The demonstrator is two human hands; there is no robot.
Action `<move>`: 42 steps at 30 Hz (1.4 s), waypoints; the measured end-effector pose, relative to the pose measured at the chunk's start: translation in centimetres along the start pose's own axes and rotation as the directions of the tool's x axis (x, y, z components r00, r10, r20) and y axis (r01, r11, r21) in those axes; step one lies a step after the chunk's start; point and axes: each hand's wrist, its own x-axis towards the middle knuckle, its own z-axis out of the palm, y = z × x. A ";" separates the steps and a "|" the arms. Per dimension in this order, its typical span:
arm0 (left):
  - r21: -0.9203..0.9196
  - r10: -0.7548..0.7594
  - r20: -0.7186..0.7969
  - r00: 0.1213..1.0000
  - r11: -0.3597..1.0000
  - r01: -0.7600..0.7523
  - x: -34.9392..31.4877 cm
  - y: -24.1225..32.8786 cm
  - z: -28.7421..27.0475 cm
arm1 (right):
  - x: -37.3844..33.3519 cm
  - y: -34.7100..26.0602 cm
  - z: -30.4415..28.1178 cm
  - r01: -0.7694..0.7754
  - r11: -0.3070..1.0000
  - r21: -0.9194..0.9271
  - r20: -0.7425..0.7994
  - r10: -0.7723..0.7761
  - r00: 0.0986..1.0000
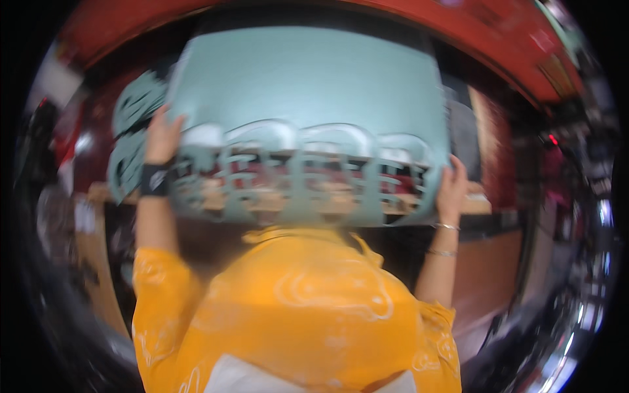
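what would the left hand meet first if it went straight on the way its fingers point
Probably the left edge of the pale green cut-out sheet, which the left hand holds; the blur leaves depth unclear.

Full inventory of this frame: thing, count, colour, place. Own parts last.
Flat sheet with cut-out openings: 1, pale teal, upper centre, between both hands
Cut-out flat shape: count unclear, teal with dark openings, left of the sheet
Wooden ledge: 1, light tan, behind the sheet
Broad overhead panel: 1, orange-red, top
Flat lower panel: 1, brown, lower right
Blurred background items: uncountable, mixed, both rims
Wide wristband: 1, black, left wrist
Thin bracelets: 2, silvery, right wrist and forearm
Patterned fabric top: 1, yellow, bottom centre
Left hand: 1, bare, sheet's left edge
Right hand: 1, bare, sheet's right edge
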 end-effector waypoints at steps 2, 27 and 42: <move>-0.173 -0.048 -0.002 0.999 0.984 0.047 -0.2 -1.0 0.3 | -0.3 -0.1 -1.1 -0.093 0.995 0.034 0.093 0.089 0.992; -0.078 0.334 0.104 0.937 0.942 -0.327 -1.6 1.3 -3.8 | 10.7 -5.1 -1.9 -0.314 0.820 0.479 0.349 0.150 0.925; -0.419 0.278 -0.071 0.958 0.863 -0.281 -1.4 -0.8 -1.7 | 4.9 -39.1 24.6 0.350 0.924 0.152 0.405 -0.381 0.831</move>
